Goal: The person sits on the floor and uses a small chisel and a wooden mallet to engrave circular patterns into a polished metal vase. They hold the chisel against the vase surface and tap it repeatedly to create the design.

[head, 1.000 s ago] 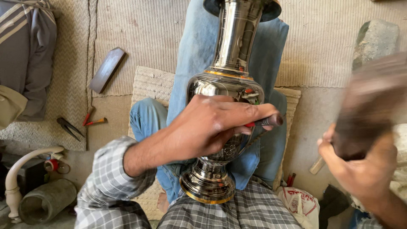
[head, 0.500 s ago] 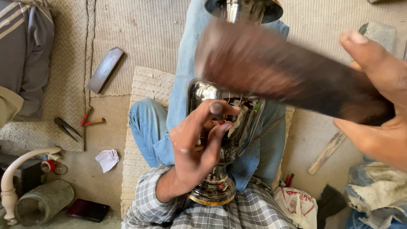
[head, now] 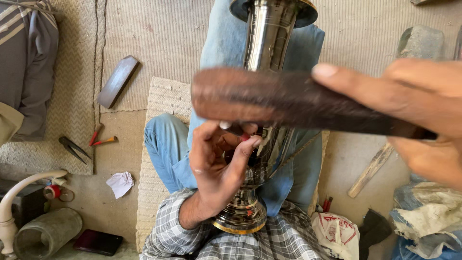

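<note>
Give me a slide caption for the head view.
Left hand steadies a metal vase; right hand raises a wooden mallet.

Light was soft, even daylight, no hard shadows on the mat [head: 159, 43]. The metal vase [head: 269, 33] showed bright streaks of glare down its neck, w/ darker reflections lower. Right hand [head: 423, 115] and the dark wooden block [head: 288, 98] it held, in front of the vase, were blurred, too close to the lens. Left of the vase, small tools stayed sharp. Edges bowed slightly.
</note>
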